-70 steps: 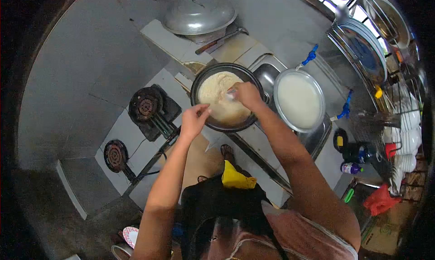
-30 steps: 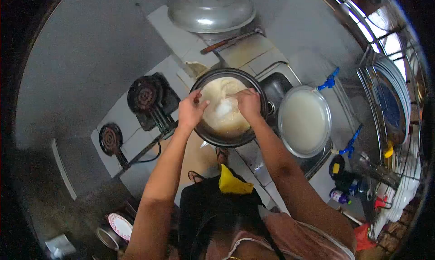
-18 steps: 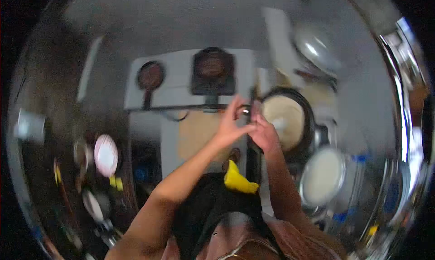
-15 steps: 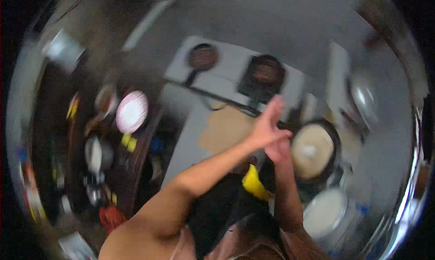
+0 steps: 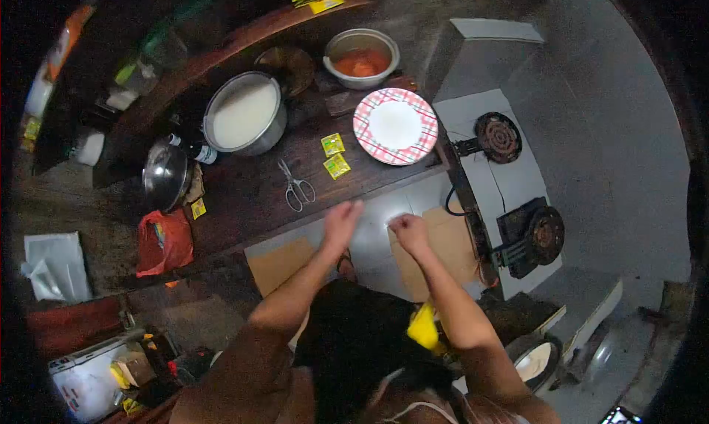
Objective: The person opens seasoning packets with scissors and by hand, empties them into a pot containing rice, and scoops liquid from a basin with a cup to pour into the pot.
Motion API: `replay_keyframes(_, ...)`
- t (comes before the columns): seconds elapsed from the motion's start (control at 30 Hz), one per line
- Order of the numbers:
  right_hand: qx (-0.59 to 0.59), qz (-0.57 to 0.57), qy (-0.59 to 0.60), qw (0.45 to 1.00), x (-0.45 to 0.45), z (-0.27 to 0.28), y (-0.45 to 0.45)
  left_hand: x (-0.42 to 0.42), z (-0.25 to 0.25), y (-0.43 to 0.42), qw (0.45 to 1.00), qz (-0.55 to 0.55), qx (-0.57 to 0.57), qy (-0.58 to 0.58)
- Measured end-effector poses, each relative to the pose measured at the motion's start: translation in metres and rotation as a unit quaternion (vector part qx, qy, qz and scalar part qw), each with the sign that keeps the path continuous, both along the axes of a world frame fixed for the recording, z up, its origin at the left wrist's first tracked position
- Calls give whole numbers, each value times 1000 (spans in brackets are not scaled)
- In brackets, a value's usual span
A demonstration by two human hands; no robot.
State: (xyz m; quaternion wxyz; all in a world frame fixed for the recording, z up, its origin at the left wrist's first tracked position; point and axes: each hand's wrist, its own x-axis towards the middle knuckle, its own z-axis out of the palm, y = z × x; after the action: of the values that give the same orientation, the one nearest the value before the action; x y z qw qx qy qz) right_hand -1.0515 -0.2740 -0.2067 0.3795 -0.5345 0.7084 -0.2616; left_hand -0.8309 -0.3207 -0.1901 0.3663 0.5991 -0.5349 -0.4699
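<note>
My left hand (image 5: pixel 342 224) hangs over the floor just off the front edge of a dark wooden counter (image 5: pixel 251 191). Its fingers are loosely bent and somewhat apart, with nothing seen in them. To its right, my right hand (image 5: pixel 410 233) is curled closed, and no object shows in it. The hands are apart and touch nothing. Nearest to the left hand on the counter lie scissors (image 5: pixel 296 185) and two yellow sachets (image 5: pixel 334 156). A white plate with a red checked rim (image 5: pixel 395 126) sits beyond my right hand.
A pot of whitish contents (image 5: pixel 245 115) and a bowl of orange-red contents (image 5: pixel 362 57) stand on the counter. A red plastic bag (image 5: pixel 165 242) and metal lid (image 5: pixel 165 174) are at left. Two burners (image 5: pixel 498 137) are on the right. Cardboard (image 5: pixel 436 250) covers some floor.
My view has swung left from the burners to the wooden counter. My hands, crossed close together with fingers stretched before, have separated and bent their fingers.
</note>
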Motion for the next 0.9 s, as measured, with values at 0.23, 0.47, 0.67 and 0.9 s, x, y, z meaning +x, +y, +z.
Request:
replay_keyframes(0.23, -27, 33, 228, 973, 161, -79, -198, 195, -10, -3, 984, 104, 98, -107)
replay_keyframes(0.47, 64, -27, 212, 975, 184, -135, -223, 225, -5, 34, 967, 203, 150, 35)
replay_keyframes(0.67, -32, 33, 243, 969, 185, -145, -309, 217, -16, 30, 971, 177, 149, 52)
replay_keyframes(0.9, 80, -154, 217, 960, 218, -115, -331, 174, 13, -37, 972, 195, 116, 58)
